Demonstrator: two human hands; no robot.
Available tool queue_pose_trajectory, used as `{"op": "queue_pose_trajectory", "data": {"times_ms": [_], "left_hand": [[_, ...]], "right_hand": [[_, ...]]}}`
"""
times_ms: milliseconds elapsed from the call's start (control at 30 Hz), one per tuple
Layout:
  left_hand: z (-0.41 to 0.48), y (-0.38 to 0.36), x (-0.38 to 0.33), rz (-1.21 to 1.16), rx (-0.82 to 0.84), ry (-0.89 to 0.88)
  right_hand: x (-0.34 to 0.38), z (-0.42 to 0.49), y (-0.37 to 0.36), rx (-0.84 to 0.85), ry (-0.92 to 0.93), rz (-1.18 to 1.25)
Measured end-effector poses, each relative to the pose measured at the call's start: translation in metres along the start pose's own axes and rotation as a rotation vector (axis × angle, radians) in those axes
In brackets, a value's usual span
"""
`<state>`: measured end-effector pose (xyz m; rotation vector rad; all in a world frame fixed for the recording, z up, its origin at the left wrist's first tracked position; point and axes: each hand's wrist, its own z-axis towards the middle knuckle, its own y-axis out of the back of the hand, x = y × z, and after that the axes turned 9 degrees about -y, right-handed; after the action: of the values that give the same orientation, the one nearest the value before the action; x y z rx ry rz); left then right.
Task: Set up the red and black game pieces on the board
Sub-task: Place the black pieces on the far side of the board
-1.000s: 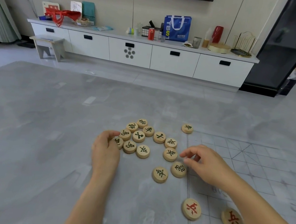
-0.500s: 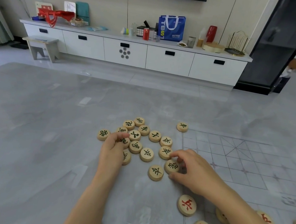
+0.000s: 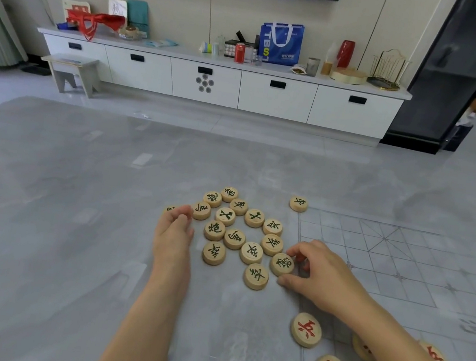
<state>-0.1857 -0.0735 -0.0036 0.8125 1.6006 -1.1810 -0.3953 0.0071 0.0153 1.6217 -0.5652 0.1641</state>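
1. The right hand (image 3: 324,275) is curled round a black piece (image 3: 281,264), which is pinched between thumb and forefinger and lies flat on the table (image 3: 74,219).
2. The left hand (image 3: 172,241) is held on edge with its fingers curled. A second piece (image 3: 170,209) is half hidden behind the fingertips. Whether it is gripped cannot be told.
3. Between the two hands, the other black pieces (image 3: 234,238) are spread face up in a loose cluster, several touching, all off the board (image 3: 402,256).
4. A lone piece (image 3: 298,203) is seen beyond the right hand, at the board's far corner.
5. The board is laid to the right of the right hand and runs under its wrist.
6. Red pieces (image 3: 305,329) are scattered on the board behind the right hand, beside and partly under the forearm.
7. A white cabinet (image 3: 274,100) is seen far beyond both hands.
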Motion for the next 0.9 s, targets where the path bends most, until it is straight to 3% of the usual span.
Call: {"op": "queue_pose_trajectory", "data": {"times_ms": [467,633,767,900], "left_hand": [[-0.002,-0.003,-0.004,0.008,0.009,0.092],[-0.001,-0.001,-0.005,0.062,0.013,-0.011],[0.001,0.001,-0.005,0.063,-0.020,-0.061],[0.002,0.003,-0.002,0.097,-0.013,-0.075]], "right_hand": [[0.000,-0.002,-0.002,-0.009,0.020,0.012],[0.000,-0.001,-0.003,-0.012,0.031,0.025],[0.015,0.005,-0.007,-0.133,0.062,0.113],[0.046,0.029,-0.019,-0.140,0.088,-0.015]]}}
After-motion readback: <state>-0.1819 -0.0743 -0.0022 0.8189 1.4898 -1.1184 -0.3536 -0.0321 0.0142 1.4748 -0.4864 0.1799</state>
